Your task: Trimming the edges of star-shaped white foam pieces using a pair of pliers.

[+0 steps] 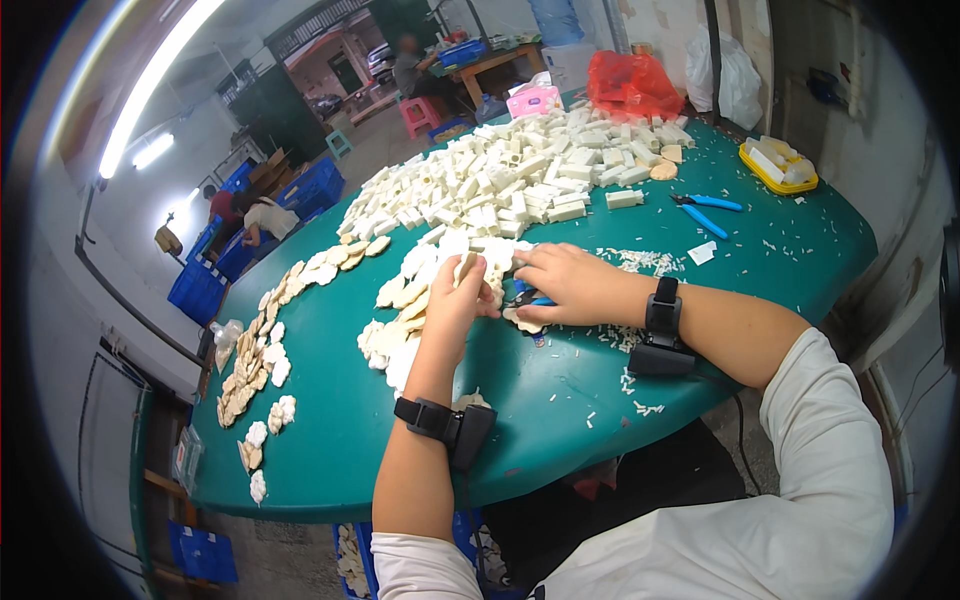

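Note:
My left hand (458, 298) is closed, thumb on top, around a cream, scallop-edged flat piece (465, 266). Close beside it, my right hand (572, 285) has its fingers curled, with blue-handled nippers (538, 299) partly hidden beneath them. Its fingertips reach toward white pieces at the edge of the pile between the hands. Similar cream and white scalloped pieces (400, 290) lie heaped left of my left hand. One more cream piece (528, 320) rests on the table below my right hand.
Ahead is a large heap of white block-shaped parts (500, 175) on the green table (330, 400). Another pair of blue-handled nippers (708, 210) and a yellow tray (780, 170) lie to the right. A row of scalloped pieces (270, 340) curves along the left. People sit farther back.

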Available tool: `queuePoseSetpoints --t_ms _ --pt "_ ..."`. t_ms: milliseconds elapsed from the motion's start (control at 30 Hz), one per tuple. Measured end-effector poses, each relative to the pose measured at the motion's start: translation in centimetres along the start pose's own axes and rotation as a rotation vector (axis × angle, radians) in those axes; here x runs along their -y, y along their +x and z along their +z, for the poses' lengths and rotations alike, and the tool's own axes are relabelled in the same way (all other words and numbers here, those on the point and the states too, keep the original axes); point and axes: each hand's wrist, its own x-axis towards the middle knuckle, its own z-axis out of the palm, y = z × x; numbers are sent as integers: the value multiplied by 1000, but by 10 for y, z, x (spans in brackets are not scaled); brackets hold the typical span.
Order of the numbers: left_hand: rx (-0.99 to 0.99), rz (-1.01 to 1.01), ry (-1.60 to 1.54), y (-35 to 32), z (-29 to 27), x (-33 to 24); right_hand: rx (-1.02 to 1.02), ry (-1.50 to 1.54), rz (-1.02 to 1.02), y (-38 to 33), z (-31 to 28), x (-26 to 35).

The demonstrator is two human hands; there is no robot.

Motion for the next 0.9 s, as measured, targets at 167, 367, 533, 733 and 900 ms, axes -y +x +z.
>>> queuePoseSetpoints --t_ms 167,367,533,733,900 --pt "-42 131 -69 1 -3 8 169 129 64 2 5 4" --pt "-28 140 173 -3 4 5 -64 78 -109 1 12 0" --pt "432 527 687 -10 11 2 149 142 -265 2 -8 8" --pt "517 427 751 -23 13 -14 388 69 -127 8 -10 9" --pt "522 400 752 -22 13 -12 357 85 -132 7 -6 8"
